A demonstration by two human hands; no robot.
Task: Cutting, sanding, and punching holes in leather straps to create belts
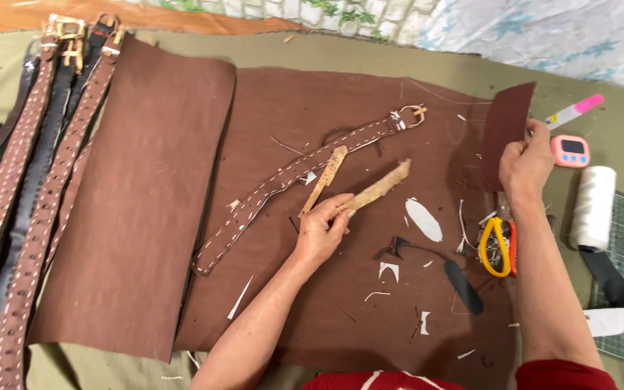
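Hands grip: left hand (321, 230) tan strip (375, 189); right hand (525, 165) brown sheet (505, 128).

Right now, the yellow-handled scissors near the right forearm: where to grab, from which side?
Take the scissors by the yellow and red handle loops, coming from above on the near side. The loops lie flat on the brown leather sheet and face the person; the blades point away, under the right hand, which holds a dark leather piece. The left hand holds a tan strip.

left hand (321, 230) grips tan leather strip (377, 189); right hand (525, 165) lifts brown leather piece (505, 130) above scissors (498, 245).
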